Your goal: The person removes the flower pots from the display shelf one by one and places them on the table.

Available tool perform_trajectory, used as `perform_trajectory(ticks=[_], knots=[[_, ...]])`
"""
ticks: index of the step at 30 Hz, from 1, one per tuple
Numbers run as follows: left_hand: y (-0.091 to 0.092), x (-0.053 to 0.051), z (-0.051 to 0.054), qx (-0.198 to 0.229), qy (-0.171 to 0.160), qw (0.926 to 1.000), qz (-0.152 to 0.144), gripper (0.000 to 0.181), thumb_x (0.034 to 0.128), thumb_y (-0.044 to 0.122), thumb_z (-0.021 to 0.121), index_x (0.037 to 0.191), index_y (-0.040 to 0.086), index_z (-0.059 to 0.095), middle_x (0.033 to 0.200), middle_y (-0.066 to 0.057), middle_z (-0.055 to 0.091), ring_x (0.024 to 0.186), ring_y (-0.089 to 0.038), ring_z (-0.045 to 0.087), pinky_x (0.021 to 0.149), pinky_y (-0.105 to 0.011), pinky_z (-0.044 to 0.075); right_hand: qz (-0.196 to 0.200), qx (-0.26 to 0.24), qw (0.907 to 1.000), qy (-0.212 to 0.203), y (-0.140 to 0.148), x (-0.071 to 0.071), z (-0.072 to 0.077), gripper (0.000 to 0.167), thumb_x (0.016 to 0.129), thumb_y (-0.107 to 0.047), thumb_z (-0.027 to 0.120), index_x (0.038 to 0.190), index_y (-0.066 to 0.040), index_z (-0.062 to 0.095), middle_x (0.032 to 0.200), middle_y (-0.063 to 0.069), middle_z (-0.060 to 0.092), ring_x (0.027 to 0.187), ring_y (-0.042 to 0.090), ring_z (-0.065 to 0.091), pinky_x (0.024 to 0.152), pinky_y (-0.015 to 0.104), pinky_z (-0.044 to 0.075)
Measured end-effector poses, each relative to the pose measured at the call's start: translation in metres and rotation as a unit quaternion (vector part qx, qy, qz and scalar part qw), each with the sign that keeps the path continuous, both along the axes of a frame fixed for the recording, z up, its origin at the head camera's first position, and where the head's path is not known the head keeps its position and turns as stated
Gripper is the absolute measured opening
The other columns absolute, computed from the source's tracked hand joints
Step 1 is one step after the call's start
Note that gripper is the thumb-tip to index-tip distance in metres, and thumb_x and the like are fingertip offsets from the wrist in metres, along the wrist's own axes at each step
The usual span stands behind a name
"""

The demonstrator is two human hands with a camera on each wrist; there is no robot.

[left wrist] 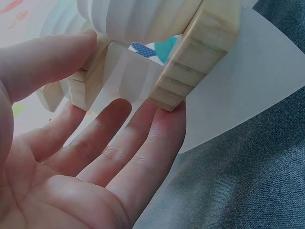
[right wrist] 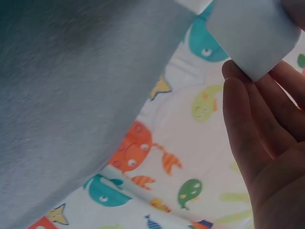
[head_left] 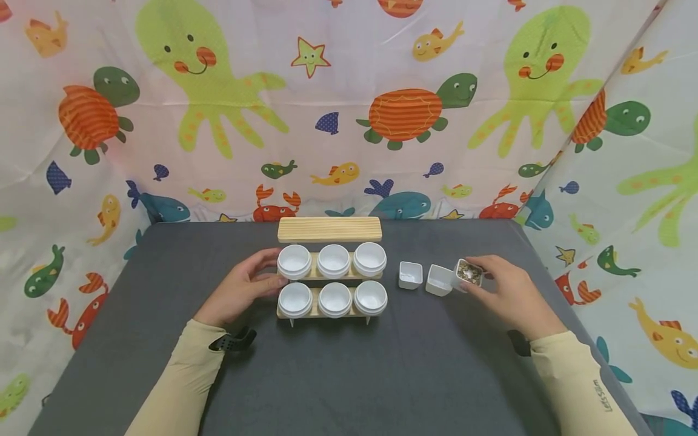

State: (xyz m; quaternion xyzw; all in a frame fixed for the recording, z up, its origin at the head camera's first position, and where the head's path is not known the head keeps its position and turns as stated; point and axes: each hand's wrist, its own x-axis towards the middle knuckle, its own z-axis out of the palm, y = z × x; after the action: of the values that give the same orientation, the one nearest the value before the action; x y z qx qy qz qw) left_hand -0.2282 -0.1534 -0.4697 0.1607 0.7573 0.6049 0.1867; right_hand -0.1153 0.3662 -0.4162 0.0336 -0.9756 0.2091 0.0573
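Note:
A two-tier rack (head_left: 349,277) of light wood on clear supports stands mid-table, bearing several round white bowls (head_left: 335,261). My left hand (head_left: 256,278) holds the left end of this rack. In the left wrist view, the thumb lies against one wooden board and fingertips touch the ends of the boards (left wrist: 193,62). Between thumb and fingers, my right hand (head_left: 507,290) pinches a small white square cup (head_left: 460,284) with brownish, flaky bits inside. In the right wrist view only that cup's plain outside (right wrist: 252,36) shows. Its contents are hidden there.
Two similar square cups, one upright (head_left: 410,275) and one beside the held cup (head_left: 438,280), stand right of the rack. A wooden board (head_left: 329,229) lies behind the rack. The dark grey table (head_left: 349,375) meets a sea-animal patterned curtain (head_left: 349,109) at the back and sides.

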Motion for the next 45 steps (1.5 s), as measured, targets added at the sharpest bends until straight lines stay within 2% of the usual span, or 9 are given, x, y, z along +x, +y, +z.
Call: perform_trajectory(ticks=[7,16,21,27,34,45], knots=[[-0.003,0.001,0.001,0.0,0.002,1.0,0.005,0.071,0.0971,0.026,0.084,0.158,0.02,0.049,0.155,-0.015,0.056,0.129,-0.035,0.071,0.099,-0.045,0.065,-0.006,-0.014,0.9999,0.004,0.013,0.0,-0.013,0.057,0.095,-0.033,0.086,0.143,-0.01,0.066,0.131,0.017,0.071,0.115,0.043,0.072,0.096,0.065,0.061],[-0.001,0.0,0.001,-0.009,-0.003,0.9999,0.006,0.072,0.0972,0.03,0.084,0.159,0.021,0.048,0.157,-0.014,0.055,0.13,-0.036,0.07,0.099,-0.045,0.065,-0.029,-0.019,0.9991,-0.025,0.024,0.002,-0.034,0.06,0.097,-0.037,0.083,0.147,-0.009,0.063,0.137,0.02,0.069,0.119,0.045,0.07,0.099,0.068,0.058],[0.0,0.0,0.001,-0.009,-0.003,0.9999,0.005,0.071,0.0975,0.03,0.083,0.159,0.022,0.048,0.156,-0.013,0.055,0.131,-0.036,0.07,0.1,-0.045,0.065,-0.026,-0.02,0.9992,-0.023,0.028,0.001,-0.044,0.06,0.097,-0.035,0.083,0.147,-0.007,0.063,0.137,0.021,0.069,0.118,0.046,0.071,0.099,0.069,0.057],[0.0,0.003,0.002,-0.008,-0.001,1.0,0.004,0.07,0.0986,0.026,0.082,0.159,0.021,0.048,0.156,-0.013,0.056,0.131,-0.036,0.07,0.099,-0.045,0.065,-0.028,-0.012,0.9991,-0.029,0.027,0.001,-0.05,0.06,0.097,-0.033,0.082,0.148,-0.007,0.061,0.138,0.022,0.068,0.119,0.044,0.07,0.1,0.069,0.057],[0.002,0.003,0.003,-0.011,-0.004,0.9999,0.007,0.073,0.0973,0.03,0.084,0.16,0.021,0.047,0.157,-0.013,0.055,0.131,-0.036,0.07,0.101,-0.046,0.065,-0.029,-0.003,0.999,-0.033,0.027,0.0,-0.053,0.061,0.097,-0.033,0.082,0.148,-0.007,0.061,0.138,0.022,0.068,0.118,0.043,0.069,0.1,0.068,0.057],[0.003,0.002,0.003,-0.011,-0.002,0.9999,0.007,0.073,0.0979,0.029,0.083,0.16,0.021,0.047,0.156,-0.013,0.056,0.129,-0.035,0.071,0.1,-0.044,0.065,-0.03,0.001,0.9993,-0.023,0.025,-0.002,-0.056,0.061,0.095,-0.035,0.085,0.145,-0.006,0.064,0.134,0.021,0.069,0.113,0.04,0.071,0.097,0.064,0.058]])
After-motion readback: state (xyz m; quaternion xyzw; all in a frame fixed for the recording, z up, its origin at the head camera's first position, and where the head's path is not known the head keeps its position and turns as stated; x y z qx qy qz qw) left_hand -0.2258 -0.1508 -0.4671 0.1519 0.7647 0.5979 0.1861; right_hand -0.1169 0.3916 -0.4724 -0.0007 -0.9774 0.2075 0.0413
